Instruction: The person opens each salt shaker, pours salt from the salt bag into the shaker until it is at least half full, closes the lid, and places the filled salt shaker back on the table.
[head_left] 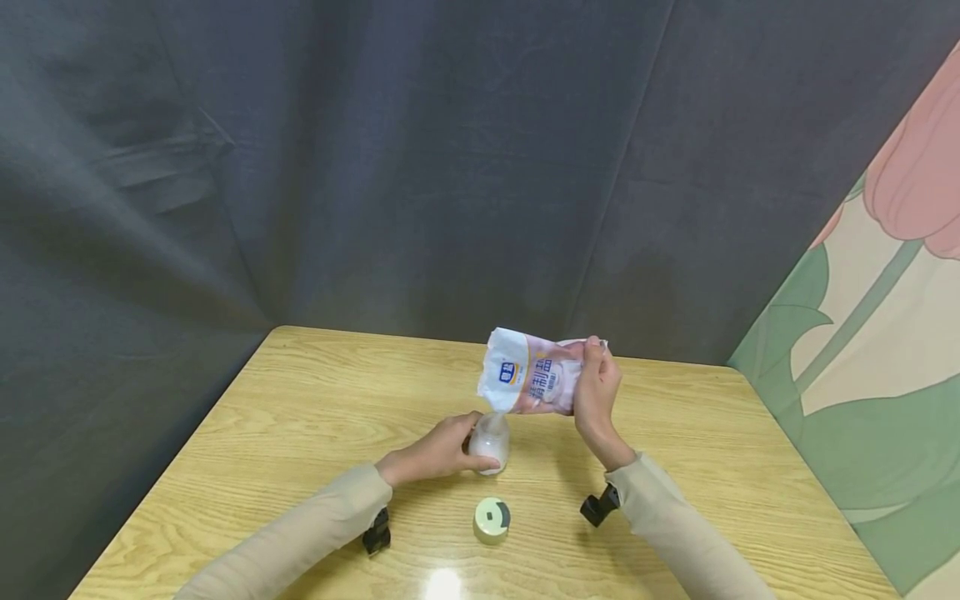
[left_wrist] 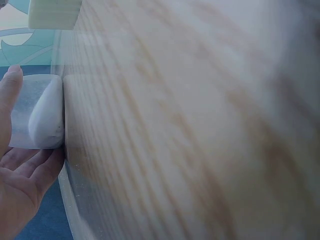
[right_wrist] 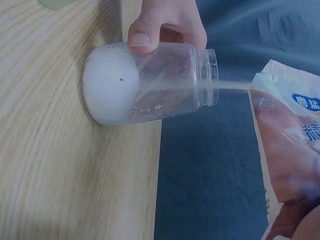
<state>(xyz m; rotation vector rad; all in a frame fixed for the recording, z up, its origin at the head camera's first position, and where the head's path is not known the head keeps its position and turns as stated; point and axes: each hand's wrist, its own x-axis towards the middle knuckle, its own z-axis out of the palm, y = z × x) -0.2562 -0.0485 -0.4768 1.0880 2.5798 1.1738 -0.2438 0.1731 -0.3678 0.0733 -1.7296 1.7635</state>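
Note:
My left hand [head_left: 442, 450] holds a clear jar [right_wrist: 165, 82] upright on the table, thumb and fingers around its side. White salt [right_wrist: 110, 82] fills the jar's lower part, sloping up one side in the left wrist view. With my right hand [head_left: 597, 392] I grip a pink and white salt bag [head_left: 532, 372] by its far end, tilted so its torn corner sits just over the jar's mouth. A thin stream of salt [right_wrist: 234, 85] runs from that corner into the jar. Nearer me on the table stands a pale green round lid [head_left: 491, 521] with a dark grey section.
The wooden table [head_left: 322, 400] carries the jar and lid. A dark grey curtain [head_left: 450, 167] hangs behind its far edge. A wall with a painted flower [head_left: 907, 192] borders the right side. Black camera mounts [head_left: 600, 506] hang at both wrists.

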